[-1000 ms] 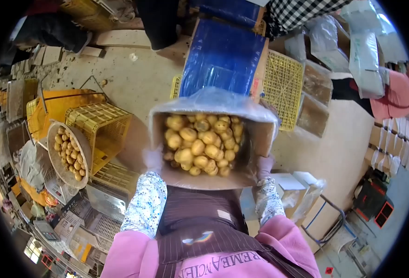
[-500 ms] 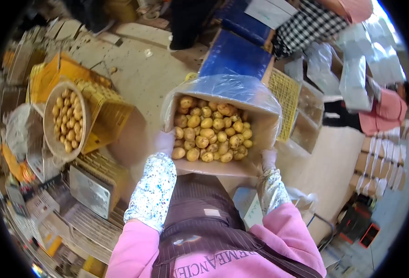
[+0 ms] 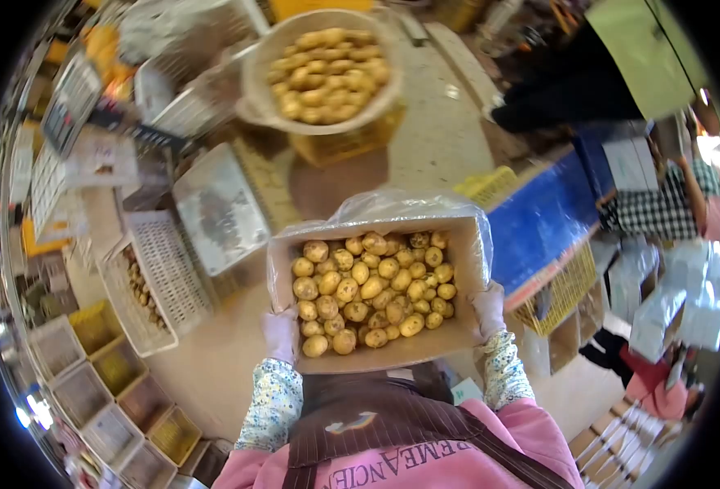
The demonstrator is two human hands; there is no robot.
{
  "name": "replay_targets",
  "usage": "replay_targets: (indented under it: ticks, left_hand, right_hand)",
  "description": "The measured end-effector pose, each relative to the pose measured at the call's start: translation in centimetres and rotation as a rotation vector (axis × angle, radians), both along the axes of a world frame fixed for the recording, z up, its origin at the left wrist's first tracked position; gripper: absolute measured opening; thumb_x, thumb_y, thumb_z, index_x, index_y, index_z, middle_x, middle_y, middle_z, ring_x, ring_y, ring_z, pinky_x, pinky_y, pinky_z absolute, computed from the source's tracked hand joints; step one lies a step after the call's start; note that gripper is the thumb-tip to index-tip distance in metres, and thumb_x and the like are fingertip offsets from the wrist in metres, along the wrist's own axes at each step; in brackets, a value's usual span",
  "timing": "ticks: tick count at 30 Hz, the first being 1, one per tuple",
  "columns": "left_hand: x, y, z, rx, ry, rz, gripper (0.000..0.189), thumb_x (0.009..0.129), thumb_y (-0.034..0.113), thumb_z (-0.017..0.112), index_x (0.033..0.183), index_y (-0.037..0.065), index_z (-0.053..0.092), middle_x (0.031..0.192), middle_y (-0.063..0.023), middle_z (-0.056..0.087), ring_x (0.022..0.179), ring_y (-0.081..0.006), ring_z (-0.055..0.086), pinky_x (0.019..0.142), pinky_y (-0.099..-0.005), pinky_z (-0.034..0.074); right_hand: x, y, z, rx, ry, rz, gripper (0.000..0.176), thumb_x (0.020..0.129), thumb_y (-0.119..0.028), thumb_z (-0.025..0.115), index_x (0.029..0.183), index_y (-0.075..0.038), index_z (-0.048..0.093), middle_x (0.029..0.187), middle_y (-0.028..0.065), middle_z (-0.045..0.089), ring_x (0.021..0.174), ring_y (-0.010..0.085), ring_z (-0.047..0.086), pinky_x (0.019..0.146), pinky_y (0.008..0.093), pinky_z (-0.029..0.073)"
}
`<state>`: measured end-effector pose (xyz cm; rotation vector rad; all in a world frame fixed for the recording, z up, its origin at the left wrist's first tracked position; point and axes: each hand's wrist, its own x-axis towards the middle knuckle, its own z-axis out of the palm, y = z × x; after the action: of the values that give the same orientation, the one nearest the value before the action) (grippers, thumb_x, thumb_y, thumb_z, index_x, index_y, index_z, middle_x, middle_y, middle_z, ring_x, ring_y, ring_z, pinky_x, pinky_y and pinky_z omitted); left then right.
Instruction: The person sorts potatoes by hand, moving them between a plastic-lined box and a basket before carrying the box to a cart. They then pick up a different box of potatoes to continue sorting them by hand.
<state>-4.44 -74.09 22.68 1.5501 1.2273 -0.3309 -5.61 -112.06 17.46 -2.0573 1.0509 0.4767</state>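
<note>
I carry a cardboard box (image 3: 388,355) lined with clear plastic and filled with several yellow potatoes (image 3: 370,288), held level in front of my chest. My left hand (image 3: 279,334), in a pale glove, grips the box's left side. My right hand (image 3: 488,311), also gloved, grips the right side. Both forearms wear floral sleeve covers over pink sleeves.
A round basket of potatoes (image 3: 325,67) rests on a yellow crate ahead. A metal weighing scale (image 3: 220,209) and a white plastic crate (image 3: 154,277) stand to the left. A blue-topped table (image 3: 539,220) is on the right, where a person in a checked top (image 3: 660,208) stands.
I have turned left with the box. The basket of potatoes moved from my left to straight ahead, and the blue table swung to my right. Both hands kept their grip.
</note>
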Motion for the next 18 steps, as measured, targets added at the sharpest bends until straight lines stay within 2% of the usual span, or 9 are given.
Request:
replay_targets:
  ticks: [2,4,5,7,9,10,12,13,18]
  left_hand:
    - [-0.2,7.2,0.1,0.038,-0.027,0.034,0.027,0.071,0.005,0.062,0.095,-0.005,0.055,0.083,-0.0075,0.059,0.071,-0.0136,0.055,0.064,-0.0305,0.044]
    - [-0.6,13.8,-0.1,0.117,-0.177,0.026,0.025,0.071,0.008,0.062,0.092,-0.003,0.057,0.081,-0.0093,0.060,0.069,-0.0184,0.056,0.063,-0.0325,0.045]
    - [-1.9,17.2,-1.7,0.455,0.022,-0.062,0.028,0.071,0.012,0.060,0.094,-0.003,0.057,0.081,-0.0136,0.060,0.071,-0.0254,0.057,0.063,-0.0363,0.045]
    - [-1.5,21.4,1.0,0.228,0.161,-0.106,0.033,0.072,0.016,0.058,0.098,-0.004,0.054,0.081,-0.0175,0.060,0.074,-0.0306,0.056,0.067,-0.0382,0.045]
    - [-0.1,27.3,1.2,0.231,0.079,0.018,0.033,0.072,0.016,0.058,0.098,-0.004,0.054,0.081,-0.0176,0.059,0.075,-0.0300,0.056,0.067,-0.0377,0.045]
    - [0.8,29.4,0.7,0.220,-0.013,0.119,0.033,0.072,0.016,0.057,0.098,-0.004,0.053,0.081,-0.0177,0.059,0.075,-0.0294,0.057,0.068,-0.0373,0.045]
    - [2.1,32.5,-0.4,0.253,-0.088,0.186,0.033,0.069,0.010,0.058,0.098,-0.005,0.053,0.080,-0.0148,0.059,0.072,-0.0243,0.056,0.066,-0.0336,0.045]
    - [2.6,33.9,-1.0,0.281,-0.149,0.221,0.034,0.067,0.004,0.058,0.099,-0.006,0.054,0.080,-0.0120,0.059,0.070,-0.0191,0.055,0.063,-0.0299,0.045]
    - [5.5,38.9,-5.4,0.306,-0.139,0.301,0.036,0.069,0.004,0.060,0.104,-0.003,0.055,0.085,-0.0128,0.062,0.078,-0.0223,0.057,0.071,-0.0303,0.044]
  right_hand:
    - [3.7,7.1,2.3,0.126,0.032,-0.004,0.020,0.073,-0.010,0.056,0.085,0.004,0.063,0.069,0.0150,0.062,0.070,0.0206,0.062,0.063,0.0303,0.047]
    - [5.9,12.9,-0.2,0.196,-0.076,0.080,0.019,0.072,-0.008,0.056,0.085,0.004,0.063,0.068,0.0132,0.061,0.069,0.0180,0.060,0.062,0.0291,0.047]
    - [7.1,15.3,-1.0,0.277,-0.131,0.109,0.018,0.071,-0.006,0.056,0.085,0.003,0.063,0.068,0.0115,0.061,0.068,0.0153,0.059,0.061,0.0280,0.047]
    - [9.8,19.4,-1.5,0.355,-0.110,0.083,0.019,0.065,-0.004,0.060,0.084,0.003,0.063,0.070,0.0142,0.062,0.067,0.0177,0.059,0.061,0.0289,0.047]
    - [12.3,22.9,-9.0,0.020,-0.166,0.797,0.024,0.062,-0.002,0.062,0.085,0.002,0.062,0.075,0.0182,0.063,0.068,0.0234,0.061,0.062,0.0316,0.048]
    - [14.8,26.3,-8.1,0.020,-0.181,0.826,0.024,0.062,-0.002,0.062,0.085,0.002,0.062,0.075,0.0182,0.063,0.068,0.0234,0.061,0.062,0.0316,0.048]
    - [19.3,34.3,-4.6,0.386,-0.223,0.389,0.026,0.054,0.005,0.061,0.079,0.002,0.061,0.072,0.0054,0.060,0.063,0.0146,0.054,0.058,0.0285,0.045]
    - [20.8,36.2,-5.6,0.394,-0.220,0.410,0.026,0.054,0.005,0.061,0.079,0.002,0.061,0.072,0.0054,0.060,0.063,0.0146,0.054,0.058,0.0285,0.045]
    - [26.4,43.4,-8.7,0.280,-0.241,0.573,0.027,0.056,0.006,0.060,0.082,0.003,0.061,0.071,0.0077,0.062,0.062,0.0154,0.055,0.058,0.0293,0.046]
